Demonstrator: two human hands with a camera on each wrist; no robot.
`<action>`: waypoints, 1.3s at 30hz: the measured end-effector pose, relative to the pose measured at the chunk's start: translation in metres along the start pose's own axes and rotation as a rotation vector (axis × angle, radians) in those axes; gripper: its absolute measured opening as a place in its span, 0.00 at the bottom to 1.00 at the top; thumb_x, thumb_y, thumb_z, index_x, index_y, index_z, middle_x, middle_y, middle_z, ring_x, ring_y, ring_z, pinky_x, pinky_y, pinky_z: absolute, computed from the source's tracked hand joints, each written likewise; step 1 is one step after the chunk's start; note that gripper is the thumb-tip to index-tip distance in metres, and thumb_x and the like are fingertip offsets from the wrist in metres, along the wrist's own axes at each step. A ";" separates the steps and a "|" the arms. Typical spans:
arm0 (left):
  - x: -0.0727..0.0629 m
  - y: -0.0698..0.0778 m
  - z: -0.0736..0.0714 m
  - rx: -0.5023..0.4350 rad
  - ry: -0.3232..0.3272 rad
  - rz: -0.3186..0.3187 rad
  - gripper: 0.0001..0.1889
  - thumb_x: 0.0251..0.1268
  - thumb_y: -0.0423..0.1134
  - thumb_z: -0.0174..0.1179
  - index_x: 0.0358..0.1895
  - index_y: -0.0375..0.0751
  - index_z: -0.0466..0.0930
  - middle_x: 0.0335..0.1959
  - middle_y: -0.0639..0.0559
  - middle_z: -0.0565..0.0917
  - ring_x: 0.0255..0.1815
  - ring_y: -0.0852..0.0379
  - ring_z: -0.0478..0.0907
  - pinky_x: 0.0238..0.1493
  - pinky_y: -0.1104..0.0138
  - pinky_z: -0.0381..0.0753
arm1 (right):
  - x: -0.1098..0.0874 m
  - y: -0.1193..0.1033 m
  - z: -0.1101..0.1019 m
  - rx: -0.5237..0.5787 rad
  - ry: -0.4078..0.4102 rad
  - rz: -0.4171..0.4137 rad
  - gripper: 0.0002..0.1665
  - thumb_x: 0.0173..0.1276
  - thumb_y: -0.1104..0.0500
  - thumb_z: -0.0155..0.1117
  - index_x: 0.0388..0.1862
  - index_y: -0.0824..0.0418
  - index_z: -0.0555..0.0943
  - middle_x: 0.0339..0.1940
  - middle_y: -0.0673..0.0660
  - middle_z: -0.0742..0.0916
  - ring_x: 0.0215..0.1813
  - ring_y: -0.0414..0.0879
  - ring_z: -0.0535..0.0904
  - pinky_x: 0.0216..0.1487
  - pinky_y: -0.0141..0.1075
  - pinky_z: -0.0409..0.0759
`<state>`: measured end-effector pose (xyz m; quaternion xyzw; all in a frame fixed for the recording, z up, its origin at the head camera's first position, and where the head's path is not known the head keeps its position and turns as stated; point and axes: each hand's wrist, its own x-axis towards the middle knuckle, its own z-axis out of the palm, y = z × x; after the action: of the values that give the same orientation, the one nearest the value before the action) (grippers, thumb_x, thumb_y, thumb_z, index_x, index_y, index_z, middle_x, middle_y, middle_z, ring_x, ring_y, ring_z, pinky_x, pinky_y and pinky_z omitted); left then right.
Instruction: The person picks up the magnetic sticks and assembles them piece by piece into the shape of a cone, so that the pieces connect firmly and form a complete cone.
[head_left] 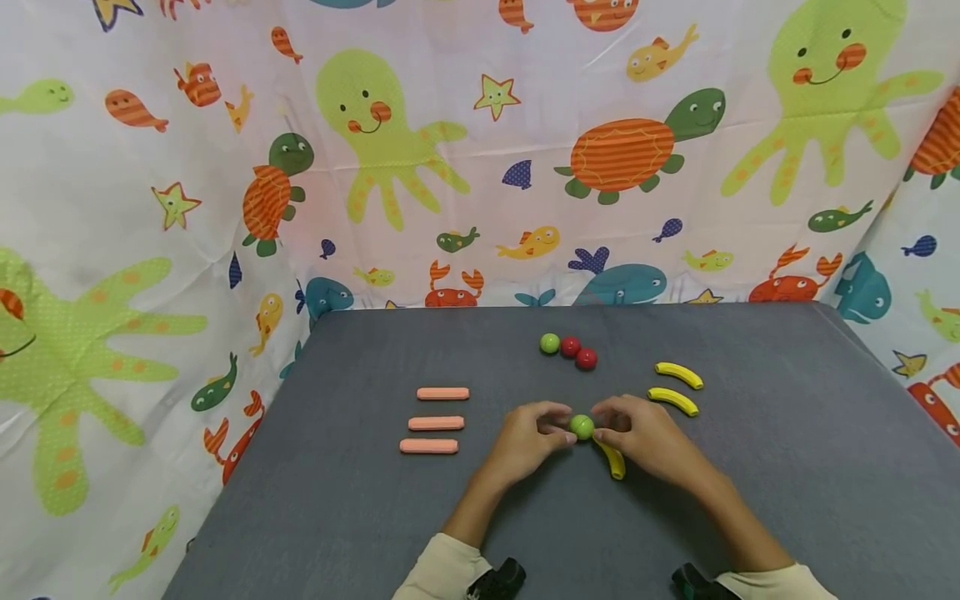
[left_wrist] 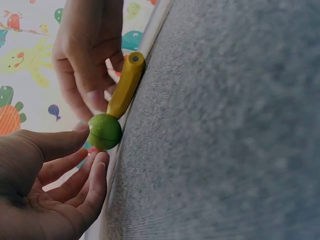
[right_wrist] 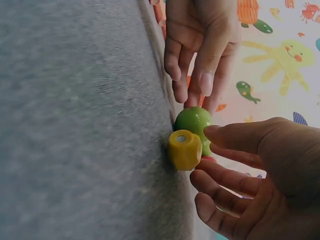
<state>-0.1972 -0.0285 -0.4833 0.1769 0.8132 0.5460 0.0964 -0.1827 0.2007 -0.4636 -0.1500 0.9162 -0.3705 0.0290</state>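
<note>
A green ball (head_left: 582, 427) sits on the grey table between the two hands. One end of a toy banana (head_left: 612, 461) meets the ball, and a small metal disc shows in its other end. My left hand (head_left: 525, 442) is at the ball's left, thumb and fingertips close to its surface with a gap between them in the left wrist view. On the other side, my right hand (head_left: 645, 437) has its thumb tip right at the ball and the banana's near end, fingers loosely bent. Neither hand's fingers wrap round the ball or the banana.
Three pink sausage-shaped pieces (head_left: 437, 423) lie in a column on the left. Behind the hands are another green ball (head_left: 550, 343) and two red balls (head_left: 587, 358). Two more toy bananas (head_left: 672, 401) lie to the right. A patterned cloth (head_left: 510, 150) hangs along the table's back edge.
</note>
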 end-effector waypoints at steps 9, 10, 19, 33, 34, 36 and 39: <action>-0.002 -0.003 0.000 -0.055 -0.036 0.017 0.22 0.69 0.35 0.72 0.65 0.39 0.83 0.56 0.47 0.90 0.51 0.59 0.89 0.50 0.69 0.86 | 0.009 -0.008 0.001 0.043 -0.049 0.010 0.17 0.73 0.58 0.73 0.59 0.58 0.88 0.54 0.56 0.89 0.44 0.44 0.85 0.42 0.39 0.83; -0.002 -0.003 0.000 -0.058 -0.039 0.015 0.22 0.69 0.36 0.72 0.65 0.40 0.83 0.56 0.48 0.90 0.51 0.60 0.89 0.50 0.69 0.86 | 0.009 -0.008 0.002 0.048 -0.049 0.013 0.17 0.73 0.58 0.73 0.59 0.58 0.88 0.53 0.56 0.89 0.43 0.44 0.84 0.42 0.38 0.83; -0.001 -0.002 -0.007 -0.009 -0.130 -0.010 0.21 0.65 0.40 0.76 0.60 0.43 0.86 0.43 0.54 0.90 0.40 0.67 0.85 0.43 0.70 0.83 | 0.011 -0.004 0.004 0.088 -0.056 0.013 0.18 0.76 0.54 0.71 0.59 0.60 0.87 0.50 0.57 0.88 0.40 0.43 0.84 0.35 0.35 0.82; 0.003 -0.004 -0.026 0.099 -0.261 0.012 0.22 0.61 0.30 0.77 0.60 0.39 0.87 0.39 0.55 0.91 0.40 0.67 0.86 0.45 0.72 0.83 | 0.011 0.004 -0.001 0.151 -0.072 0.078 0.19 0.72 0.49 0.75 0.53 0.59 0.87 0.44 0.54 0.89 0.38 0.45 0.85 0.37 0.38 0.84; 0.003 -0.005 -0.028 0.108 -0.253 0.015 0.22 0.62 0.30 0.76 0.60 0.40 0.87 0.40 0.56 0.91 0.41 0.67 0.85 0.46 0.72 0.83 | 0.011 0.005 -0.002 0.162 -0.080 0.080 0.19 0.71 0.49 0.75 0.54 0.59 0.87 0.45 0.54 0.89 0.40 0.45 0.85 0.38 0.39 0.84; 0.003 -0.006 -0.030 0.128 -0.232 0.019 0.20 0.63 0.30 0.76 0.59 0.41 0.88 0.40 0.57 0.91 0.41 0.67 0.85 0.47 0.72 0.82 | 0.011 0.006 -0.004 0.180 -0.096 0.082 0.20 0.70 0.50 0.76 0.55 0.59 0.87 0.47 0.54 0.89 0.42 0.46 0.85 0.39 0.40 0.84; 0.003 -0.008 -0.031 0.154 -0.201 0.017 0.19 0.65 0.32 0.75 0.59 0.43 0.88 0.40 0.59 0.91 0.41 0.68 0.84 0.48 0.71 0.81 | 0.012 0.009 -0.005 0.188 -0.119 0.071 0.21 0.70 0.51 0.76 0.57 0.59 0.87 0.47 0.54 0.90 0.44 0.47 0.85 0.40 0.39 0.85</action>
<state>-0.2123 -0.0561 -0.4783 0.2447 0.8374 0.4622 0.1589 -0.1969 0.2064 -0.4653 -0.1359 0.8787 -0.4441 0.1105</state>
